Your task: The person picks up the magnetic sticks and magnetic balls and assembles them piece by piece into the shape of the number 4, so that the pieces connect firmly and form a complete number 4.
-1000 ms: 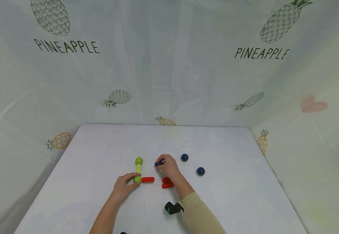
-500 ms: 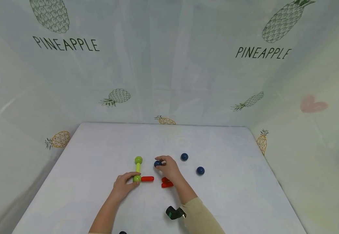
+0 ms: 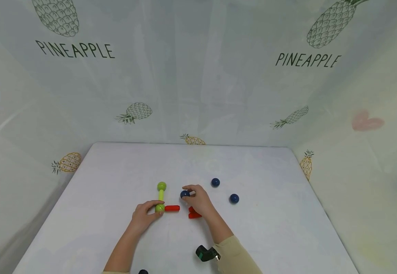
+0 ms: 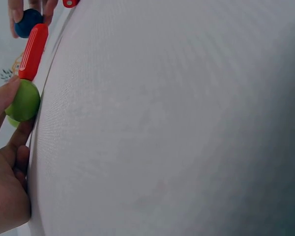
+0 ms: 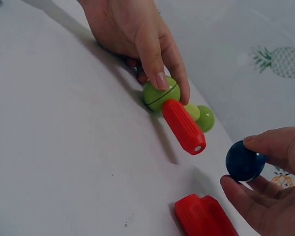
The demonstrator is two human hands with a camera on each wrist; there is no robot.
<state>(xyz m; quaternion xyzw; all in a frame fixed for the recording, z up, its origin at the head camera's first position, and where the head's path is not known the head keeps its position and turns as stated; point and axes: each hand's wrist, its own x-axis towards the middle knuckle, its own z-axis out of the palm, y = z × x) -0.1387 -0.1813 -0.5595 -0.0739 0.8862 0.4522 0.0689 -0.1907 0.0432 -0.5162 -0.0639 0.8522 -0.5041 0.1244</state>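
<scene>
My left hand (image 3: 142, 219) grips a green ball (image 5: 162, 93) between thumb and fingers. From that ball a red rod (image 5: 183, 127) sticks out to the right, and a yellow-green rod (image 3: 161, 195) runs away from me to a second green ball (image 3: 162, 186). My right hand (image 3: 200, 201) pinches a dark blue ball (image 5: 244, 161) by its sides, just beyond the free end of the red rod and apart from it in the right wrist view. Two loose red rods (image 5: 204, 216) lie side by side under the right hand, partly hidden by it in the head view.
Two more dark blue balls (image 3: 215, 182) lie to the right of the right hand on the white table (image 3: 270, 220). A black device (image 3: 206, 253) sits by the right sleeve. Part of a dark round thing (image 3: 143, 271) shows at the bottom edge. Pineapple-printed cloth (image 3: 198, 76) surrounds the table.
The right hand has turned its grip on the blue ball, which now shows more fully, and has come slightly nearer to me. The left hand keeps its hold on the green ball.
</scene>
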